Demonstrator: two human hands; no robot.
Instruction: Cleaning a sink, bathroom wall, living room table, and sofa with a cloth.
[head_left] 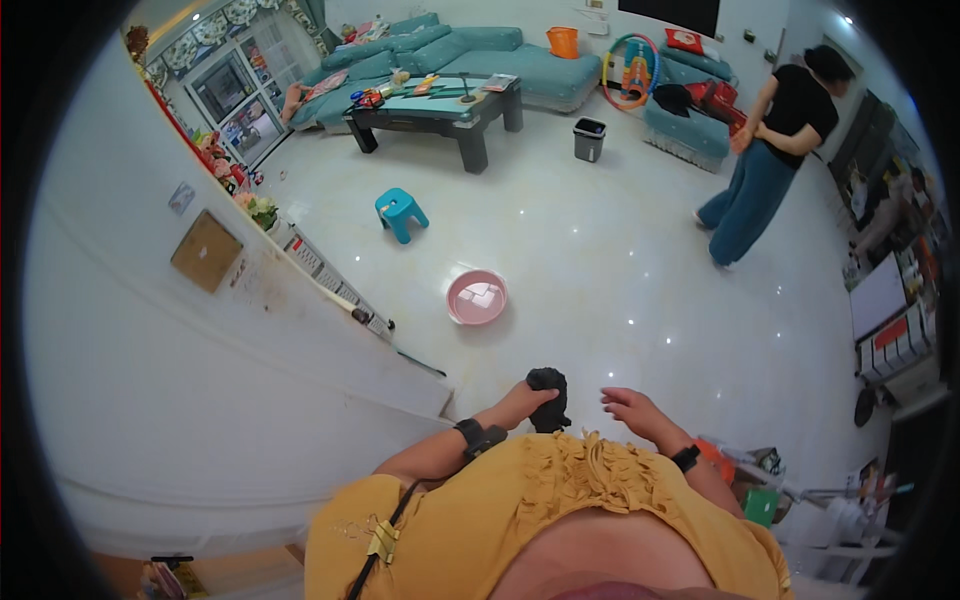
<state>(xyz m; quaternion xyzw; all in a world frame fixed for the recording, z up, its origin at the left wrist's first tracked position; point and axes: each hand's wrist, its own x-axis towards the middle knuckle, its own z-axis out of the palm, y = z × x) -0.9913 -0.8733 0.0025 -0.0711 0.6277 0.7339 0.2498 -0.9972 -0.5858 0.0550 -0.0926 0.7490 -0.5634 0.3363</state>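
To the left, the pink basin (pixel 454 307) sat on the floor ahead of your hands, well apart from both; next, your left hand (pixel 522 402), the nearer one, gripped the black bundle (pixel 551 411), thumb across it; the bundle lay against that hand's right side, its long axis running roughly away from you; farther right, your right hand (pixel 637 410) was open, fingers loosely bent, touching nothing, apart from the bundle.
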